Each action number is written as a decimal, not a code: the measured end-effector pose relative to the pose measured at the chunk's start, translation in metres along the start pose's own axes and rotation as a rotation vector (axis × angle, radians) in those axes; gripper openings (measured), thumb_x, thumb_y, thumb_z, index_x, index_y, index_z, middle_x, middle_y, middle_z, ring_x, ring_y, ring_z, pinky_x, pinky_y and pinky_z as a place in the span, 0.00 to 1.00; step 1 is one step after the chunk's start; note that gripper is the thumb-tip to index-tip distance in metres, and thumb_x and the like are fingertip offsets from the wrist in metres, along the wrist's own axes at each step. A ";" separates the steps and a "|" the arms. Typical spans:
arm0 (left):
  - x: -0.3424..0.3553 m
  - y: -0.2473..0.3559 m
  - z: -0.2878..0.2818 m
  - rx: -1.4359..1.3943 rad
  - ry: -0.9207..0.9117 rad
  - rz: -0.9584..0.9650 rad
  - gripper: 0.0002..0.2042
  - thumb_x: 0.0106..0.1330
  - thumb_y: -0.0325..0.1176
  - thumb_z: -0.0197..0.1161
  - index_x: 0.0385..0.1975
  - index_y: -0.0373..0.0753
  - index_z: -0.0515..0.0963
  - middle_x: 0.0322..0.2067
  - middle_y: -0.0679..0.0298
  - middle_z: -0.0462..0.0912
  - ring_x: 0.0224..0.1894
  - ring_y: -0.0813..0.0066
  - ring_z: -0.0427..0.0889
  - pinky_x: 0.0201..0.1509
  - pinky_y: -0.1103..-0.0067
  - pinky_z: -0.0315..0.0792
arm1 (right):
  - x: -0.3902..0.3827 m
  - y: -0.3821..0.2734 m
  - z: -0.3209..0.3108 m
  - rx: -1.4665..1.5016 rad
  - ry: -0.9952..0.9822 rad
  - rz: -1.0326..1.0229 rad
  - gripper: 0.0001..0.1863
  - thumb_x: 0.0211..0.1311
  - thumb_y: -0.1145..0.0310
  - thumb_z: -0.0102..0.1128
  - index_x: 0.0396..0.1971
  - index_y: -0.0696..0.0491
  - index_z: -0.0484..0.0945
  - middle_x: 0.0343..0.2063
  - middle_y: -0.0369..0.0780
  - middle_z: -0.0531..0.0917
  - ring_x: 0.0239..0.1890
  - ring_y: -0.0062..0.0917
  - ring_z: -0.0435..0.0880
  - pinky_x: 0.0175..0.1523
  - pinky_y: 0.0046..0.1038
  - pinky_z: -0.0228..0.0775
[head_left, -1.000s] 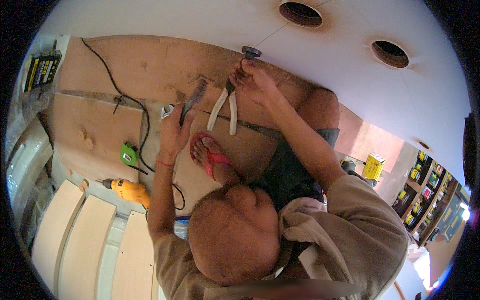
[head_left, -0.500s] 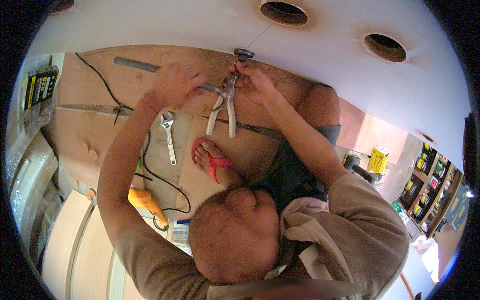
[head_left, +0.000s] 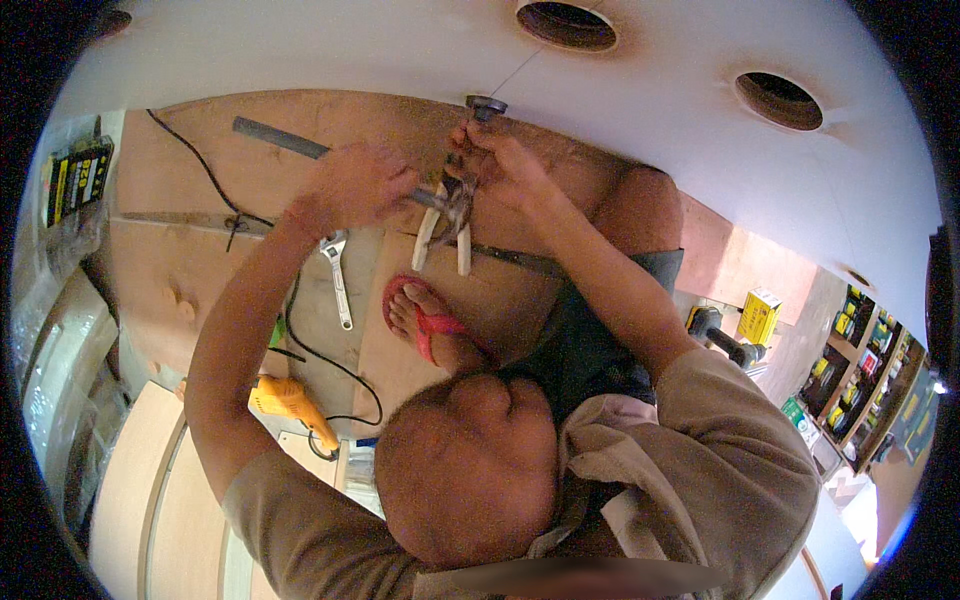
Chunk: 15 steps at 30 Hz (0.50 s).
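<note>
My left hand [head_left: 368,183] is closed around the middle of a long, flat grey bar-like tool [head_left: 280,138]. One end sticks out to the left, and the other reaches the pliers. Further right, my right hand [head_left: 505,165] grips the head of the pliers [head_left: 464,250], whose pale handles hang toward me. Just beyond my right fingers is a dark, round disc-like piece [head_left: 486,106] on a short stem, close by the white panel. My fingers partly hide where the pliers meet that stem.
An adjustable wrench [head_left: 338,282] lies near my foot in a red sandal [head_left: 425,318]. A yellow corded power tool [head_left: 290,402] rests at the left, its black cable [head_left: 340,370] curving alongside. The white panel [head_left: 660,90] has round holes with browned rims. Shelves [head_left: 865,370] stand far right.
My left hand and the grey bar have shifted slightly right and nearer me. The pliers' head has turned a little, while my right hand stays by the round piece.
</note>
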<state>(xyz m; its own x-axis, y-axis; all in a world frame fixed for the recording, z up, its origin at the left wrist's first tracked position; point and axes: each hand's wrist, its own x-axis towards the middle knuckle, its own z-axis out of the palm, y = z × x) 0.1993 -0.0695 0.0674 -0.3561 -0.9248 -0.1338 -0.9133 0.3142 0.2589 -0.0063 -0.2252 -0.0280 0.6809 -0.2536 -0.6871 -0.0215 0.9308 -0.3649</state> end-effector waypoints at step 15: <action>-0.005 0.003 0.003 0.043 0.010 -0.095 0.14 0.59 0.47 0.62 0.35 0.45 0.76 0.36 0.62 0.81 0.41 0.59 0.83 0.39 0.63 0.77 | -0.007 0.000 0.010 -0.003 -0.035 -0.020 0.08 0.74 0.63 0.52 0.43 0.50 0.76 0.37 0.35 0.81 0.45 0.28 0.80 0.54 0.40 0.74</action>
<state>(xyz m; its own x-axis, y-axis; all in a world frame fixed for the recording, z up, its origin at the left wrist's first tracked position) 0.1981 -0.0635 0.0663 -0.2654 -0.9529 -0.1466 -0.9507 0.2333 0.2044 -0.0041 -0.2208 -0.0166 0.7065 -0.2631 -0.6570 -0.0093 0.9248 -0.3803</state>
